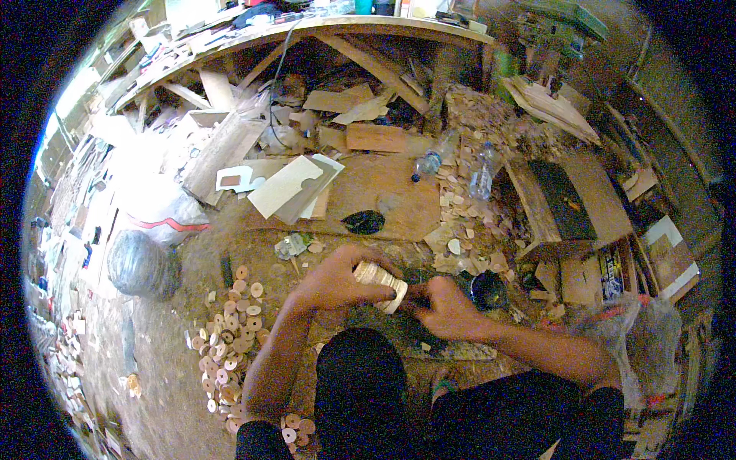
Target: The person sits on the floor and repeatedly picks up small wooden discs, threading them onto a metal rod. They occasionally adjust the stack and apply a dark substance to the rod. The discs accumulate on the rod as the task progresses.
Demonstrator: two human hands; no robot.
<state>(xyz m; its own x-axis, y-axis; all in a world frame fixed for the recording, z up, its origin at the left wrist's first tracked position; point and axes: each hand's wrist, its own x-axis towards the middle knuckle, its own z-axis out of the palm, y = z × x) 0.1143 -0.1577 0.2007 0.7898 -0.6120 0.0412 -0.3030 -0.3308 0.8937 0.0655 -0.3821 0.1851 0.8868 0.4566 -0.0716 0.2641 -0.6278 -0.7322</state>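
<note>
My left hand (331,282) grips a short stack of pale wooden discs (378,282), held like a roll just above my knees. My right hand (443,307) meets the right end of that stack, fingers closed at its edge. Whether the right hand holds something small of its own I cannot tell. A spread of several loose ring-shaped wooden discs (230,345) lies on the dirt floor to the left of my left forearm.
A black cup (487,290) stands just right of my right hand. Plywood sheets (291,184), two plastic bottles (481,175), wood offcuts (475,230), a grey bundle (142,264) and a clear plastic bag (644,330) surround me. A cluttered workbench (337,27) runs along the back.
</note>
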